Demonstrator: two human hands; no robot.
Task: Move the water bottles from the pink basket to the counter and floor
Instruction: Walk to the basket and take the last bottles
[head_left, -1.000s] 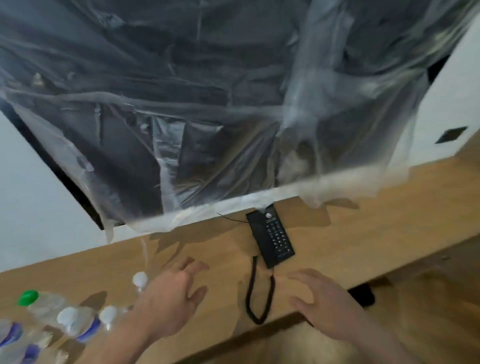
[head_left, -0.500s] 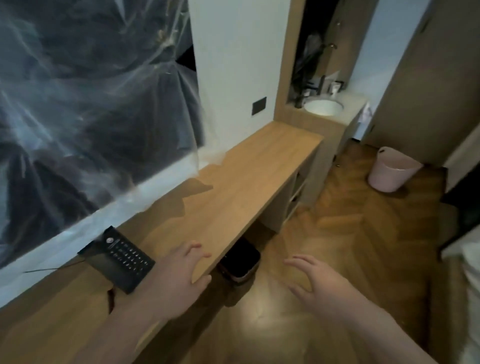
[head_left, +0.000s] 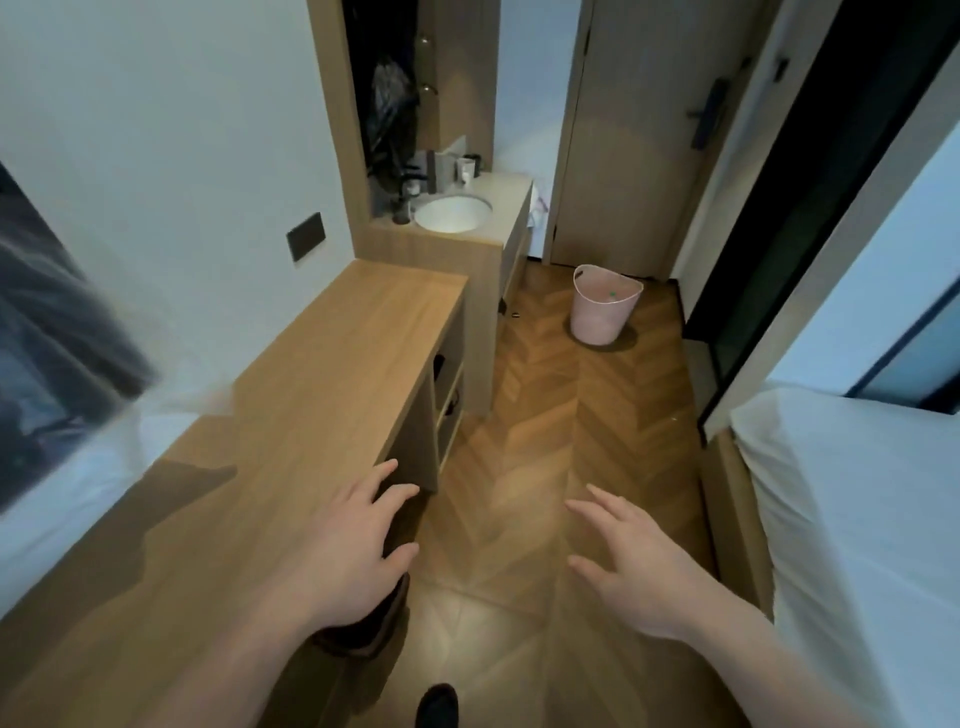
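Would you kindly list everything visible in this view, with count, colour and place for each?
pink basket: one, pink, on the floor near the door, something small and green inside
wooden counter: one, light brown, along the left wall
washbasin: one, white, set in the vanity beyond the counter
door: one, beige, far end, shut
wall plate: one, dark, on the white wall above the counter
bed: one, white sheet, right edge
herringbone floor: brown wood, centre
plastic sheet: one, clear over something dark, left edge
left hand: one, fingers spread, holding nothing, over the counter edge
right hand: one, fingers spread, holding nothing, above the floor
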